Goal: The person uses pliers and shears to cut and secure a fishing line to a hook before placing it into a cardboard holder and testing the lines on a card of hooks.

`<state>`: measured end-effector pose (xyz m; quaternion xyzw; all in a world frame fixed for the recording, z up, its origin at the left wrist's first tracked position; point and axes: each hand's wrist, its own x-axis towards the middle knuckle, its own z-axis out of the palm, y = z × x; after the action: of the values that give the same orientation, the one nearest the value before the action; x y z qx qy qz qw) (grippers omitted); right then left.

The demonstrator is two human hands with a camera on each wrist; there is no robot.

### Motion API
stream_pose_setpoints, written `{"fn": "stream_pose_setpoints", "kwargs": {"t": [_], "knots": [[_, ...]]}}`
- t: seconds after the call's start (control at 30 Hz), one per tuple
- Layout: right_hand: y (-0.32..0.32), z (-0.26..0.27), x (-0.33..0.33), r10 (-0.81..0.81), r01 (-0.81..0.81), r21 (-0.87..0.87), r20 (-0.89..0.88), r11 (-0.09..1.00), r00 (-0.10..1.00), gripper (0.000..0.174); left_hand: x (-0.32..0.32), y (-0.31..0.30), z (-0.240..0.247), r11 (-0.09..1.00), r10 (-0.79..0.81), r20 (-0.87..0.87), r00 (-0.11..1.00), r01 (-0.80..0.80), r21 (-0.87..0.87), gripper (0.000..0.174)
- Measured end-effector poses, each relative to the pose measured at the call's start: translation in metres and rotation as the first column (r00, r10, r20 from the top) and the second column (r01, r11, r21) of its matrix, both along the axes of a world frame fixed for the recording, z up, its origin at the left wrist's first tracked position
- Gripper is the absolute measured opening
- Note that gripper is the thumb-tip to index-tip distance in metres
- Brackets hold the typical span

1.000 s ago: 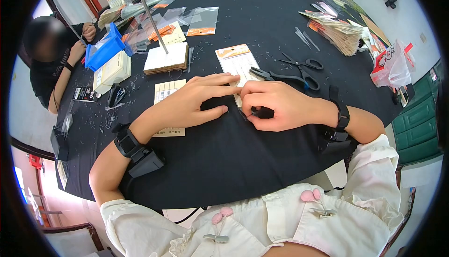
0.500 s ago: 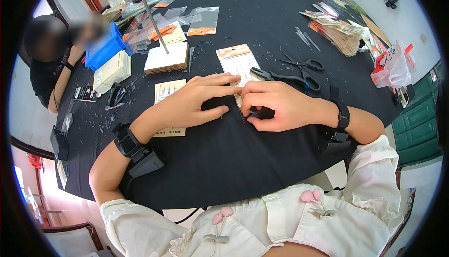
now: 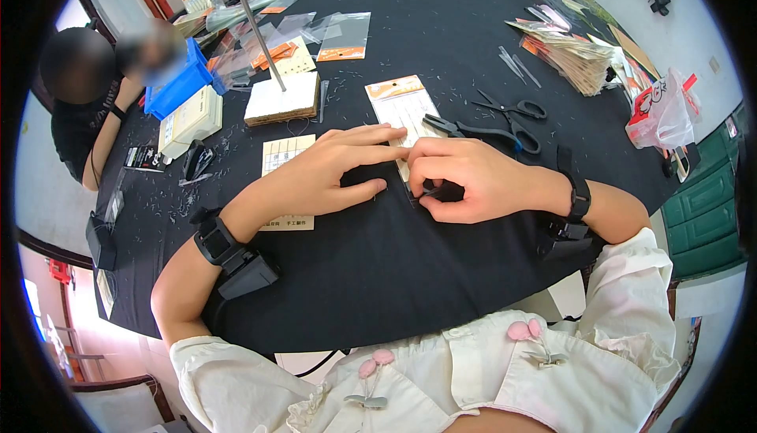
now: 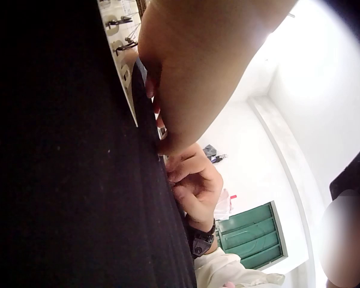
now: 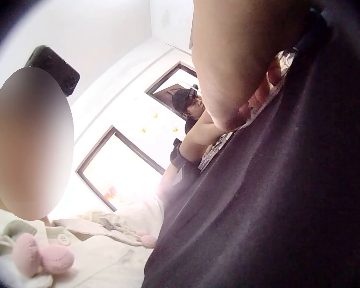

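A beige card in a clear bag with an orange header lies on the black cloth in front of me. My left hand is spread flat, index and middle fingertips resting at the packet's left side. At its near end, my right hand curls its fingers and pinches the clear bag between thumb and fingertips; the hand covers much of that end. The left wrist view shows the right hand with thumb and fingers together. Under my left forearm lies another beige card with rows of boxes.
Black-handled pliers and scissors lie right of the packet. A card stack with an upright metal rod stands behind my left hand. Further left are a blue bin and a seated person. Packaged cards pile up at the right.
Both hands keep almost the same place and pose on the packet. At the far left, the seated person's hand area is now covered by a blur.
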<state>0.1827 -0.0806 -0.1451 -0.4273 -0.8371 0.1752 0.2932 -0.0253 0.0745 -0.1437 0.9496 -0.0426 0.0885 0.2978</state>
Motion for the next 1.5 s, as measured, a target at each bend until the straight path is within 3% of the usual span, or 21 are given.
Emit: {"fn": "stream_pose_setpoints", "kwargs": {"t": [0.1, 0.23, 0.63, 1.5], "knots": [[-0.001, 0.004, -0.002, -0.022, 0.023, -0.057, 0.021, 0.998, 1.000, 0.014, 0.004, 0.005, -0.003, 0.997, -0.069, 0.051, 0.996, 0.071, -0.042, 0.054], [-0.001, 0.005, -0.002, -0.012, 0.012, -0.008, 0.022, 1.000, 1.000, 0.014, 0.002, 0.003, -0.002, 0.998, -0.056, 0.071, 0.996, 0.058, -0.036, 0.053], [-0.003, 0.011, -0.004, -0.023, 0.025, -0.039, 0.044, 0.999, 0.999, 0.017, -0.003, 0.000, 0.001, 1.000, 0.015, -0.080, 0.997, -0.013, 0.025, 0.051], [0.000, -0.004, 0.001, 0.006, -0.006, 0.007, 0.006, 1.000, 1.000, 0.014, 0.002, 0.001, 0.002, 0.997, -0.030, 0.020, 0.999, 0.032, -0.069, 0.054]]}}
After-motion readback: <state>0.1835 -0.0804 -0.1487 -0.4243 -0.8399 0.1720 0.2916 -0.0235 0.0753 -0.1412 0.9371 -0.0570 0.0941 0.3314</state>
